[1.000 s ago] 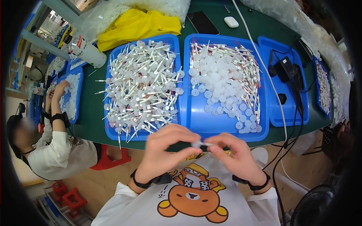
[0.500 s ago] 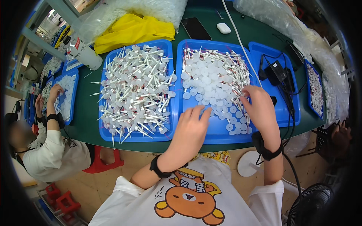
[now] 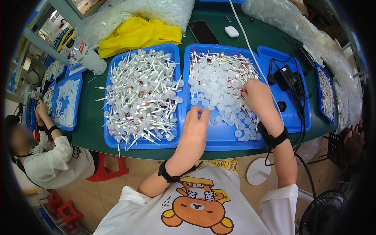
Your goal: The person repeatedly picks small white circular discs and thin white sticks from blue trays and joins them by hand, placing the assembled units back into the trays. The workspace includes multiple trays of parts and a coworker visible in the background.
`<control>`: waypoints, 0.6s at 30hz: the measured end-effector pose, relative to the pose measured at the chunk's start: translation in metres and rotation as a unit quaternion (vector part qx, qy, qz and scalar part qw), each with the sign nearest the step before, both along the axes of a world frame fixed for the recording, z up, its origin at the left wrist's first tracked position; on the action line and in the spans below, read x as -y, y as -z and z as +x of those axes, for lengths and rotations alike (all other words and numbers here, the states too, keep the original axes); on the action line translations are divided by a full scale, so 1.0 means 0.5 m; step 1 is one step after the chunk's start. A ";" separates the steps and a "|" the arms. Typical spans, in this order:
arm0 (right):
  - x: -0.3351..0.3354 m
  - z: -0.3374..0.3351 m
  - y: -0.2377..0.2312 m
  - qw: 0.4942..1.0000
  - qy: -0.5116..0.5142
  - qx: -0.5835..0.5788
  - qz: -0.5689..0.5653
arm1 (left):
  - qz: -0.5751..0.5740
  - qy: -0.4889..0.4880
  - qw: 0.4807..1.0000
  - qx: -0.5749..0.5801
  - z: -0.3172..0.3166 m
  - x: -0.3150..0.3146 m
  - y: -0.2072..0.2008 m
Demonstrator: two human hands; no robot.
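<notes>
My left hand [image 3: 195, 127] hovers over the near left part of the middle blue tray [image 3: 219, 144], its fingers curled inward close to the loose discs. Whatever its fingertips hold is too small to make out. My right hand [image 3: 258, 96] is at the right side of this tray with fingers closed, at the edge of the thin white sticks with red wires [image 3: 234, 64]. Its fingertips are partly hidden, and I cannot make out what is in them. Translucent round discs [image 3: 213, 84] lie heaped between the hands. A second blue tray [image 3: 158, 145] on the left holds white sticks with discs [image 3: 143, 94].
A right-hand blue tray [image 3: 303, 123] holds a black adapter [image 3: 287, 77] and cables. A white cable [image 3: 250, 47] crosses the table. Behind are a phone [image 3: 203, 32], a white case [image 3: 231, 31] and a yellow bag [image 3: 139, 37]. A bottle [image 3: 88, 56] stands left; a co-worker [image 3: 51, 152] sits beyond.
My left hand has drawn back leftward, its fingers more curled. My right hand has shifted left over the sticks and its fingers have closed. The co-worker's hands have come together.
</notes>
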State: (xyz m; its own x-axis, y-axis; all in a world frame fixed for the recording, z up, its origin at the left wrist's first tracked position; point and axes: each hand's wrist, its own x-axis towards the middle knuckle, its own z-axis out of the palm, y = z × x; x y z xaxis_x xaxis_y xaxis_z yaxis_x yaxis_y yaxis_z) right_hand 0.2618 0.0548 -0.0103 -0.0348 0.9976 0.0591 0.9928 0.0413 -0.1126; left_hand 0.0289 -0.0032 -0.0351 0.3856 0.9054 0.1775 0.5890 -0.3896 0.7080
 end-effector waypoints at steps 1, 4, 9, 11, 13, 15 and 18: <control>0.010 0.002 0.002 1.000 0.008 0.011 0.008 | 0.008 0.000 1.000 -0.005 -0.004 0.001 -0.006; 0.064 -0.018 -0.045 0.992 -0.027 -0.036 0.120 | -0.016 0.001 0.999 0.041 -0.022 0.008 -0.049; 0.172 -0.102 -0.130 0.886 0.028 -0.453 0.098 | -0.304 0.061 0.860 0.405 -0.054 0.024 -0.090; 0.217 -0.116 -0.154 0.901 -0.045 -0.426 0.071 | -0.347 0.090 0.801 0.480 -0.070 0.021 -0.096; 0.237 -0.120 -0.154 0.914 -0.103 -0.386 0.073 | -0.364 0.097 0.765 0.523 -0.075 0.021 -0.098; 0.244 -0.117 -0.150 0.927 -0.143 -0.332 0.101 | -0.356 0.081 0.759 0.539 -0.075 0.023 -0.102; 0.234 -0.123 -0.139 0.920 -0.175 -0.309 0.167 | -0.390 0.087 0.741 0.539 -0.076 0.023 -0.110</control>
